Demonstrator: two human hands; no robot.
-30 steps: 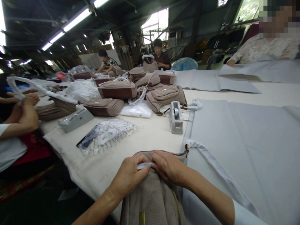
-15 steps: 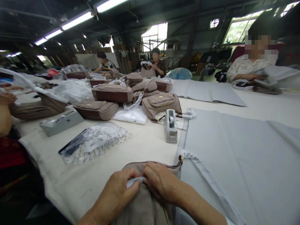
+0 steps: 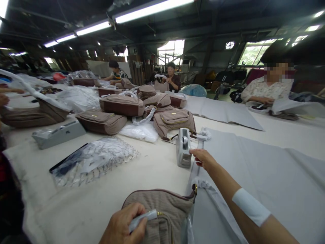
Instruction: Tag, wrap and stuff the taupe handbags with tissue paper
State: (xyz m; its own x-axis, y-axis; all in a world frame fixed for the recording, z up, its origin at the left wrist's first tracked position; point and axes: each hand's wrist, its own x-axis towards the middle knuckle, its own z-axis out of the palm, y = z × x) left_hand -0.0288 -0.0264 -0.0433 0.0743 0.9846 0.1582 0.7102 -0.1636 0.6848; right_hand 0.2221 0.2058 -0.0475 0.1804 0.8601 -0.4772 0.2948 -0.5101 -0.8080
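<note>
One change: right hand [image 3: 203, 158] left paper strip [image 3: 142, 218] for tape dispenser [image 3: 183, 148].

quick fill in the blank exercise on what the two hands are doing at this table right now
1. The right hand reaches out to the grey ____ standing upright on the table.
2. The left hand pinches a white strip against the ribbed beige ____ at the table's near edge.
3. A clear plastic packet lies flat on the table to the ____ of the right hand.

Missing words: tape dispenser; bag; left
</note>
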